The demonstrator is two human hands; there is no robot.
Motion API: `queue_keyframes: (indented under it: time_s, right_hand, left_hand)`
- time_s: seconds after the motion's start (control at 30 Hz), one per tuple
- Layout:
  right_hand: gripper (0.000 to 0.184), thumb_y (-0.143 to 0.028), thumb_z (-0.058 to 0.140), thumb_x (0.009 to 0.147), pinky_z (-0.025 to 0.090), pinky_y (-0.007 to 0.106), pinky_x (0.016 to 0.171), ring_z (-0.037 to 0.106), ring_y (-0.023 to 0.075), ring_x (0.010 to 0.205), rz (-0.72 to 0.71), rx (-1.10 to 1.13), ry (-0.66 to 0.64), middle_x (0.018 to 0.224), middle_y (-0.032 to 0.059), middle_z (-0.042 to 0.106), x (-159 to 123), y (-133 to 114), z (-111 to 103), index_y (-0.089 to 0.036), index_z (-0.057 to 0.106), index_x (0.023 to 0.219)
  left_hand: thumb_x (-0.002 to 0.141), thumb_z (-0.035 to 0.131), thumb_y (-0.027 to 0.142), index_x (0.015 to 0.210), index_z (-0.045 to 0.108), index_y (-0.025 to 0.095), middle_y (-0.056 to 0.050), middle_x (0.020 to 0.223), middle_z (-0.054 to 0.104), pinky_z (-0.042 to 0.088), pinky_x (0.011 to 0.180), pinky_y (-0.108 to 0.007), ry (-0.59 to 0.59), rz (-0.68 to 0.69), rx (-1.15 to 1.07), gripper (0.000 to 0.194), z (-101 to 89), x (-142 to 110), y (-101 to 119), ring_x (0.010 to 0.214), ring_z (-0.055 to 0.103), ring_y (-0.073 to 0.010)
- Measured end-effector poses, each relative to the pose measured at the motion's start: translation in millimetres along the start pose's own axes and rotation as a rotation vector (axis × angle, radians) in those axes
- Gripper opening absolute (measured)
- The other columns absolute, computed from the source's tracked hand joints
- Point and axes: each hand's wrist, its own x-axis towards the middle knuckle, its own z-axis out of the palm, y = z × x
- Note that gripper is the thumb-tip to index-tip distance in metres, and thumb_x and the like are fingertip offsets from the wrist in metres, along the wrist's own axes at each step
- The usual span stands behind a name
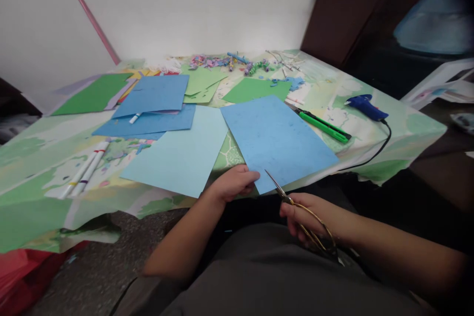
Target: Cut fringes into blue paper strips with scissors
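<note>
Pinching the near corner of the blue sheet (277,138), the fingers of your left hand (237,181) were closed on its left edge. Your right hand (305,217) was wrapped around the scissors (285,198), their blades looking shut or nearly so, with the tip over the same corner of the sheet; whether it touched the paper, you couldn't tell. The likeliest trouble was a nicked thumb: your left thumb lay just beside that tip, so a careless opening or a slip could have caught it. The sheet's near corner jutted past the edge of the worktop (414,128), so unsupported paper might have bent and made a cut wander. Just right of the sheet lay the green cutter (326,127); swinging the sheet could have knocked it. Farther right sat the glue gun (365,107), its cord (381,145) running toward the sheet's right corner, where your right forearm might have snagged it. Left of the sheet, the pale blue sheet (181,150) lay close enough to be dragged along.
</note>
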Motion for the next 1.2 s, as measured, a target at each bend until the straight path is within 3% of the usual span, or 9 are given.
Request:
queue_keyframes:
  time_s: [0.13,0.3,0.6,0.93,1.2]
  right_hand:
    - [0.04,-0.058,0.047,0.073,0.033,0.018,0.032,0.044,0.0062,0.036,0.072,0.055,-0.002,0.056,-0.0033,0.053,-1.0,-2.1,-1.2,-0.018,0.045,0.077]
    - [0.055,-0.068,0.032,0.073,0.022,0.016,0.029,0.028,0.0019,0.03,0.055,0.23,0.088,0.044,-0.0074,0.041,1.4,-8.1,1.5,-0.016,0.048,0.073]
    - [0.057,-0.064,0.018,0.079,0.039,0.022,0.04,0.049,0.0089,0.038,0.206,0.254,0.078,0.051,0.0023,0.056,2.9,-31.4,5.8,-0.014,0.046,0.078]
    - [0.065,-0.072,0.022,0.073,0.043,0.023,0.041,0.056,0.0127,0.043,0.256,0.072,0.069,0.054,0.0065,0.059,0.0,-54.5,-3.1,-0.013,0.049,0.073]
    - [0.062,-0.076,0.035,0.064,0.044,0.026,0.044,0.057,0.0154,0.048,0.269,-0.11,0.097,0.06,0.0096,0.06,-10.9,-70.2,-10.3,-0.015,0.049,0.063]
  left_hand:
    - [0.069,0.046,0.018,0.053,0.039,0.016,0.007,0.039,0.032,0.012,0.037,-0.019,-0.016,0.005,-0.004,0.018,-1.9,1.1,-2.2,0.034,0.023,-0.0026]
    - [0.069,0.047,0.019,0.055,0.039,0.016,0.007,0.041,0.033,0.013,0.037,-0.018,-0.039,-0.011,-0.029,0.017,-1.5,0.1,-0.1,0.033,0.023,-0.002]
    - [0.068,0.047,0.02,0.056,0.038,0.016,0.009,0.039,0.03,0.012,0.036,-0.018,-0.105,-0.046,-0.055,0.015,2.9,-4.0,3.4,0.032,0.022,-0.0016]
    - [0.071,0.047,0.025,0.055,0.035,0.017,0.01,0.039,0.027,0.009,0.034,-0.018,-0.193,-0.075,-0.075,0.021,1.5,-8.7,7.5,0.031,0.017,-0.0012]
    - [0.071,0.049,0.023,0.056,0.036,0.017,0.01,0.041,0.03,0.011,0.035,-0.018,-0.161,-0.057,-0.05,0.021,0.6,-4.9,6.5,0.032,0.021,-0.001]
